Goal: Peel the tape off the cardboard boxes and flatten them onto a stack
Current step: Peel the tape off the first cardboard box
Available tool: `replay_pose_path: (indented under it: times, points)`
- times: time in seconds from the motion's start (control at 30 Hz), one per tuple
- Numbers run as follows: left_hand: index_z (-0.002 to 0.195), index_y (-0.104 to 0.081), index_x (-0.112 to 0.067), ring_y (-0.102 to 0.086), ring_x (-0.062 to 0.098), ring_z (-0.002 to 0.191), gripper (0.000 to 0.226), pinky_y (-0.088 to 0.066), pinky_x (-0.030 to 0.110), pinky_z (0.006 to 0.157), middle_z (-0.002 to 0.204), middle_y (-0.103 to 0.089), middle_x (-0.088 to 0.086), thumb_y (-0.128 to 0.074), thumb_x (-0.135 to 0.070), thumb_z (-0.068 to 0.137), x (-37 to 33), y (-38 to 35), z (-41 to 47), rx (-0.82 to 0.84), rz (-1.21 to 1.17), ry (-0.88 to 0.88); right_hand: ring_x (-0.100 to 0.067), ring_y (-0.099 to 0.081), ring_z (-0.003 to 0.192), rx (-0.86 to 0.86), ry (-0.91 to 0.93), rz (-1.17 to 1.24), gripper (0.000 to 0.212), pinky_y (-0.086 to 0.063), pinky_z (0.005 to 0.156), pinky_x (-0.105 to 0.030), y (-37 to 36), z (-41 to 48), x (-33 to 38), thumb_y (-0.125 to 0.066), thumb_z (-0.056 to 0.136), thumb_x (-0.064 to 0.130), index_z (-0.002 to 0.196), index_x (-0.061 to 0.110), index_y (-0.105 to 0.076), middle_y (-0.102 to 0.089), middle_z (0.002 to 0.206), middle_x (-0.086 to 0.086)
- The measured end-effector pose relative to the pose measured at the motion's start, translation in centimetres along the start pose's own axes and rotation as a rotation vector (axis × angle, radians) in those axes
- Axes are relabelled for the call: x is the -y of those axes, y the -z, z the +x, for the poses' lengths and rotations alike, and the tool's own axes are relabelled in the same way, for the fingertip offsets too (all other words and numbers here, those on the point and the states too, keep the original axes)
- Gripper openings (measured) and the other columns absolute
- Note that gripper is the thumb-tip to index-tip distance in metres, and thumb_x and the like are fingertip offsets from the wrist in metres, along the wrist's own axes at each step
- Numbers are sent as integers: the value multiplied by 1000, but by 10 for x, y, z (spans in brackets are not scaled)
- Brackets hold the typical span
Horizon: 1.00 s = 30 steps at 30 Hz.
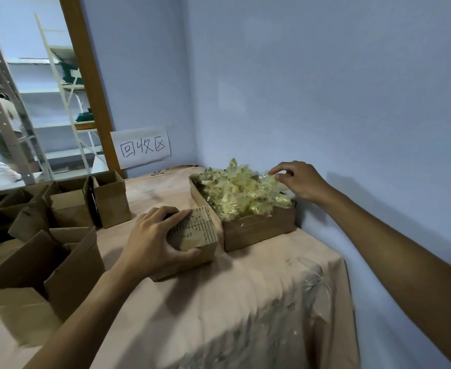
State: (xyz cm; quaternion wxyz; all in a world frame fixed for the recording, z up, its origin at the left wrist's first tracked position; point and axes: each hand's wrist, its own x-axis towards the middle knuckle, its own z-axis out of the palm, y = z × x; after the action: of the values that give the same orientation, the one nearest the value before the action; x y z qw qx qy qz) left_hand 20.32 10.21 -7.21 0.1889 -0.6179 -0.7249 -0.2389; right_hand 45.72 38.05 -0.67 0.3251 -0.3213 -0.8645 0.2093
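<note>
My left hand (155, 241) grips a small closed cardboard box (196, 235) standing on the pink tablecloth (245, 302); the box top shows torn, scuffed paper. My right hand (296, 181) hovers over the far right edge of a pile of crumpled clear yellowish tape (240, 190), thumb and forefinger close together at a wisp of tape. The pile fills a shallow open cardboard tray (256, 230) in the table's corner by the wall.
Several open cardboard boxes (59, 209) crowd the left side of the table. A paper sign (141, 147) with handwriting hangs on the blue wall. A mirror (32, 102) with a wooden frame leans at the back left, showing metal shelves.
</note>
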Motion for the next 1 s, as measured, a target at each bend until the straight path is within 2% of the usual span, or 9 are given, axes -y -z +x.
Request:
replay_pose_path:
  times: [0.13, 0.2, 0.3, 0.43, 0.53, 0.6, 0.67, 0.83, 1.0]
  points:
    - [146, -58, -32, -51, 16, 120, 102, -38, 39, 103, 132, -60, -7, -55, -92, 64, 2, -3, 0, -8, -30, 31, -28, -67, 87, 90, 0, -8, 21, -51, 80, -36, -10, 18, 1, -62, 100, 18, 99, 32, -77, -70, 95, 1]
    - [146, -58, -32, -51, 16, 120, 101, -38, 39, 103, 133, -60, -8, -55, -92, 65, 1, -4, -1, -20, -27, 28, -27, -64, 75, 87, 0, -6, 23, -52, 75, -36, -17, 23, 1, -62, 99, 14, 96, 32, -76, -73, 99, -2]
    - [146, -57, -32, -49, 14, 118, 100, -39, 39, 101, 133, -59, -8, -54, -93, 67, 0, -5, -3, -28, -18, 8, -13, -53, 54, 19, -18, -26, 26, -44, 62, -29, -30, 31, -1, -59, 98, 10, 98, 29, -75, -73, 94, -1]
    - [147, -56, -32, -47, 12, 117, 102, -37, 34, 96, 134, -58, -7, -50, -97, 69, -1, -4, -6, -23, -12, -5, -14, -64, 74, -27, -19, -56, 29, -49, 71, -33, -43, 39, -5, -59, 95, 10, 114, 30, -64, -70, 86, 9]
    - [148, -54, -34, -42, 8, 118, 104, -35, 33, 96, 135, -57, -8, -46, -99, 68, -1, -3, -6, -10, -9, 9, -22, -67, 88, -12, -14, -115, 22, -54, 80, -41, -51, 44, -7, -64, 96, 15, 115, 22, -55, -72, 95, 3]
    - [148, -53, -35, -41, 8, 118, 104, -35, 33, 97, 136, -57, -8, -45, -100, 67, -1, -2, -4, -11, -14, 19, -22, -65, 92, -7, 16, -223, 8, -51, 83, -38, -53, 49, -8, -64, 96, 17, 104, 20, -64, -70, 101, 2]
    - [148, -53, -36, -41, 8, 119, 105, -35, 33, 98, 136, -56, -9, -44, -100, 67, -1, -1, -3, -9, -19, 28, -19, -58, 91, 1, 63, -322, 7, -43, 84, -34, -54, 51, -10, -66, 96, 21, 96, 23, -72, -61, 106, 0]
    - [150, -50, -38, -40, 8, 118, 103, -35, 33, 97, 137, -55, -9, -46, -100, 67, 1, -2, -3, 9, -12, 26, -22, -53, 106, 18, 98, -391, 8, -39, 97, -40, -47, 51, -16, -70, 95, 27, 98, 28, -78, -53, 108, -1]
    - [148, -53, -34, -43, 12, 118, 105, -39, 39, 99, 136, -57, -7, -43, -100, 68, 1, -3, -3, -2, -11, 28, -18, -53, 105, -5, 103, -377, 11, -38, 101, -41, -32, 48, -18, -68, 97, 30, 102, 27, -78, -55, 110, 1]
